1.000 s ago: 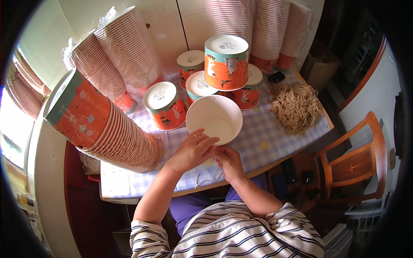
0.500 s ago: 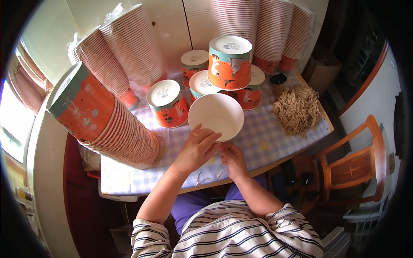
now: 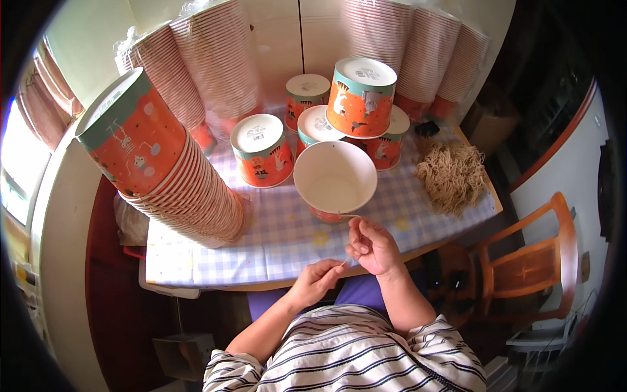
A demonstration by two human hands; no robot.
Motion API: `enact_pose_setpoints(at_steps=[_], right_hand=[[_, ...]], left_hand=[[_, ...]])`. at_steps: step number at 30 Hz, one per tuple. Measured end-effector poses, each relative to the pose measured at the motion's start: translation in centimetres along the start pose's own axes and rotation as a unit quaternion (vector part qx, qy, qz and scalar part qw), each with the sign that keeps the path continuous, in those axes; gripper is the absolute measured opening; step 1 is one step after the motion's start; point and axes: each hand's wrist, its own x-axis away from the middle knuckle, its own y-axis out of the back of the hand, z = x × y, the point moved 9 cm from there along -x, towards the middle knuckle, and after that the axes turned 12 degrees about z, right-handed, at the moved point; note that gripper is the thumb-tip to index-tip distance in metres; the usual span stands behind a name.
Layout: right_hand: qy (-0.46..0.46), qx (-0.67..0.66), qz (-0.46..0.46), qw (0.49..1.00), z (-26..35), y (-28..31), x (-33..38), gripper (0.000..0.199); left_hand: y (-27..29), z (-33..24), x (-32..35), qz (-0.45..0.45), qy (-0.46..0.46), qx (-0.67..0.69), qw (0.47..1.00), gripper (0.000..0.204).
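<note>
Thin string (image 3: 351, 216) runs from the rim of the open paper bucket (image 3: 334, 178) at frame centre, taut between both hands. Right hand (image 3: 373, 246) pinches it just below the rim; left hand (image 3: 318, 281), lower centre, pinches the trailing end. Likely light, limp, easily slipped; best gripped near the rim hole. Bucket probably light, tips readily. Checked desk (image 3: 274, 242) crowded: lidded buckets (image 3: 262, 150) behind, nested stack (image 3: 176, 176) at left, string bundle (image 3: 450, 176) at right.

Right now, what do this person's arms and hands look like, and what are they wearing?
Both forearms are bare, with no gloves, rings or watch visible on the left hand or right hand. Short sleeves of a white shirt with dark horizontal stripes end above the elbows.
</note>
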Motion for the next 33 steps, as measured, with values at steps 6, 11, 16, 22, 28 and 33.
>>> enact_pose_setpoints(at_steps=[6,11,16,22,28,33], right_hand=[[0.029,0.061,-0.041,0.997,3.3,2.1,1.0,0.018],[0.065,0.073,-0.076,0.992,5.3,3.7,1.2,0.018],[0.073,0.17,-0.132,0.974,6.4,4.5,2.0,0.017],[0.251,0.782,-0.17,0.544,9.3,-7.3,5.6,0.021],[-0.013,0.61,0.118,0.783,-1.1,-9.3,2.7,0.051],[-0.097,0.569,0.112,0.809,-3.1,-6.8,1.4,0.04]], left_hand=[[4.9,-0.3,4.2,-0.049,0.0,-0.08,0.996,0.023],[8.7,0.3,8.3,-0.124,0.013,-0.029,0.992,0.025],[8.9,0.1,8.9,-0.13,-0.008,-0.016,0.991,0.026],[6.1,-0.2,7.1,-0.087,0.001,0.062,0.994,0.025],[2.1,-3.1,4.2,0.002,0.003,0.063,0.998,0.023],[2.0,-2.2,2.8,0.06,0.02,0.094,0.994,0.034]])
